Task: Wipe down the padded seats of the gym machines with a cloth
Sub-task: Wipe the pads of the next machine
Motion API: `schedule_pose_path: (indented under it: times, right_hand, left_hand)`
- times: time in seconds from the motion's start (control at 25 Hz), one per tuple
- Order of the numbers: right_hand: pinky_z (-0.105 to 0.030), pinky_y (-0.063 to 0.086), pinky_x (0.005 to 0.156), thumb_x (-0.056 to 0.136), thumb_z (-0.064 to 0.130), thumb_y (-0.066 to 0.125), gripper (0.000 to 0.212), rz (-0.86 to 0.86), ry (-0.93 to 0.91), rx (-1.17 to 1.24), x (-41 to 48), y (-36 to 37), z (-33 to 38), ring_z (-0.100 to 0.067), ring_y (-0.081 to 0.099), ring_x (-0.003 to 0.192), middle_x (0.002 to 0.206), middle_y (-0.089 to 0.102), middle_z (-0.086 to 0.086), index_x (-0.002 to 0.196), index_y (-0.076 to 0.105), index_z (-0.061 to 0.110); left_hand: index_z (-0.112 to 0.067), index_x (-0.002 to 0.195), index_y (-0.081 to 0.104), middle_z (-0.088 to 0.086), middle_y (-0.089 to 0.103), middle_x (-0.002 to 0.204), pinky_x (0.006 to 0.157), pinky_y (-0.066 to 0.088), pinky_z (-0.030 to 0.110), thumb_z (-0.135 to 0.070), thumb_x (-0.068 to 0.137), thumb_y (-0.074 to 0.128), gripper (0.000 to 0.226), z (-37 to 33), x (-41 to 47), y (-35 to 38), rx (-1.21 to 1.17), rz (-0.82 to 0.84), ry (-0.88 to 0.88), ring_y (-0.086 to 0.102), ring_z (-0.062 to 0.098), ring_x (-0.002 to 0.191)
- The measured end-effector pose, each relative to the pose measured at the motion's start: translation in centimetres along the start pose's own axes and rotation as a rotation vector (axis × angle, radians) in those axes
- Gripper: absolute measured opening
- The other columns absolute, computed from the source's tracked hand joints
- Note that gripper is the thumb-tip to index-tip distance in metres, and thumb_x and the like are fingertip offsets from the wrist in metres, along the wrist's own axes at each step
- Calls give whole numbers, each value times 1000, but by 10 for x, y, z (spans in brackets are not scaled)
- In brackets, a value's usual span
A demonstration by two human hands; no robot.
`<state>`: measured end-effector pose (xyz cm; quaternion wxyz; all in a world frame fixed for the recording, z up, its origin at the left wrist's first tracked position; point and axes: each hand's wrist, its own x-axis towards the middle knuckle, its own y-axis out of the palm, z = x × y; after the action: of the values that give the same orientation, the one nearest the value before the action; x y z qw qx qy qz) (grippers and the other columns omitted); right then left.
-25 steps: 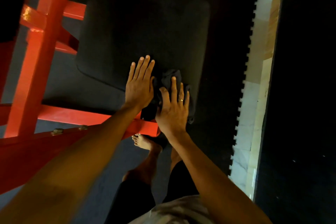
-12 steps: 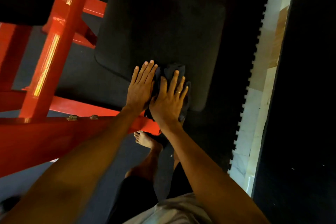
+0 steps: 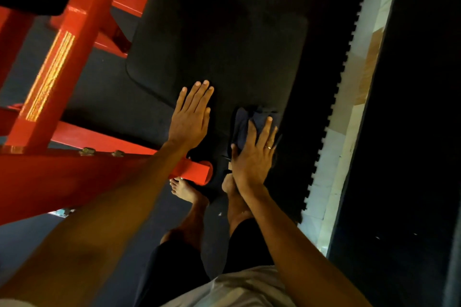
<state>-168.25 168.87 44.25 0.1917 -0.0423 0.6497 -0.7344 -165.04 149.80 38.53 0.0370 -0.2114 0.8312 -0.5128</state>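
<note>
Both hands press flat on the black seat pad (image 3: 224,47).

Left hand (image 3: 192,117) lies open, fingers together, on the near edge; right hand (image 3: 254,154), fingers spread, pins a dark cloth (image 3: 249,119) at the near right corner, above the red frame (image 3: 74,32).

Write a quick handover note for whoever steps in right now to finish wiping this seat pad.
Left hand: flat, open, bracing on the near edge of the black seat pad.
Right hand: pressing the dark cloth onto the pad's near right corner.
Done: cannot tell how much of the pad is wiped; no visible difference.
Left: work the cloth over the far and left parts of the pad beside the red frame, then go to the next seat.
</note>
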Motion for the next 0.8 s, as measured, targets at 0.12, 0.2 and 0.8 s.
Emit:
schedule_pose_path:
  times: [0.12,0.2,0.8]
  right_hand:
    - [-59,17,124,90,36,72,74,-28,-139,-41,13,13,54,-42,9,155,170,9,-16,155,38,23]
    - [-58,16,125,92,32,72,70,-53,-151,-38,26,19,82,-42,14,154,169,13,-17,153,39,22]
    - [-55,44,106,100,50,56,67,10,57,376,66,-23,-43,-38,26,150,169,11,-9,157,29,27]
  left_hand:
    - [-9,156,35,8,31,164,127,11,45,-18,104,35,52,0,2,2,16,-11,-14,23,21,154]
    - [-7,155,35,10,33,163,127,11,42,-17,103,37,53,3,4,2,31,-10,-24,26,22,152]
    - [-7,157,32,8,26,166,127,1,49,-17,99,40,59,-58,4,21,33,-127,-348,16,26,155]
